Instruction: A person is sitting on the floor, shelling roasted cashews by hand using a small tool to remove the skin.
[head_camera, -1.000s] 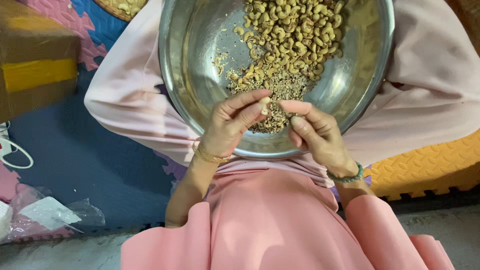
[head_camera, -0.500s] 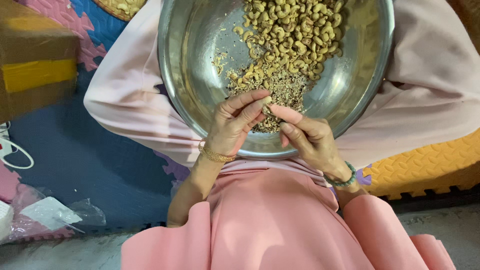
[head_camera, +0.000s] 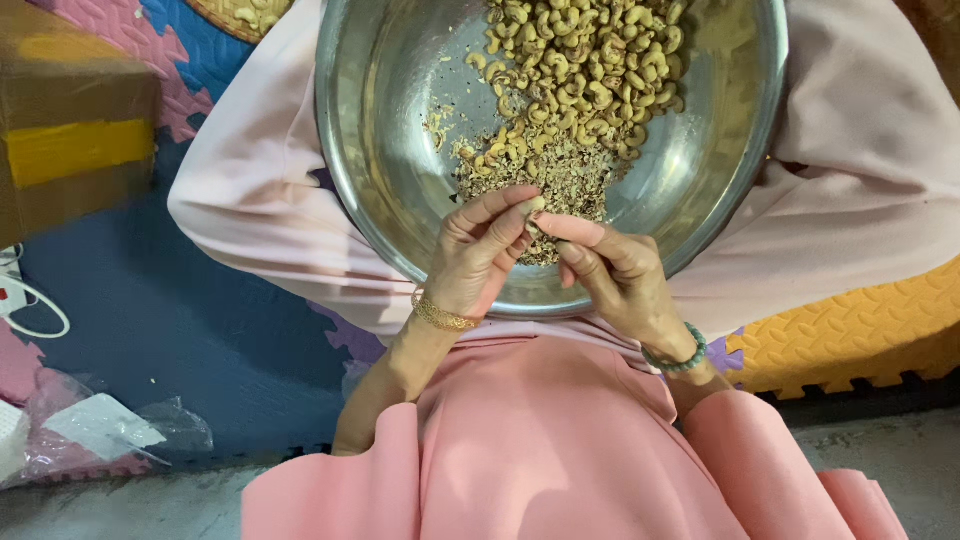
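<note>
Both hands meet over the near rim of the bowl. Left hand (head_camera: 478, 255), gold bangle (head_camera: 443, 318) at the wrist, has its fingers curled and its thumb and forefinger pinched on a single pale cashew kernel (head_camera: 533, 206). Right hand (head_camera: 612, 272), green bead bracelet (head_camera: 676, 358) at the wrist, is loosely closed, its forefinger and thumb pressed against the same kernel from the other side; whether it grips anything of its own I cannot tell.

Steel bowl (head_camera: 380, 150) rests tilted on my lap, over the pink cloth. Whole cashew kernels (head_camera: 585, 70) are heaped at the far side; a drift of brown skin flakes and broken bits (head_camera: 545, 175) lies just beyond my fingertips.

Step in hand, as I judge it: rubbing the thin skin off one kernel, with the flakes falling into the bowl. What comes next calls for a light twist between the fingertips, firm enough to lift the skin yet gentle enough not to split the nut.

Beside me lie foam floor tiles (head_camera: 850, 330) and a cardboard box (head_camera: 70, 150).
</note>
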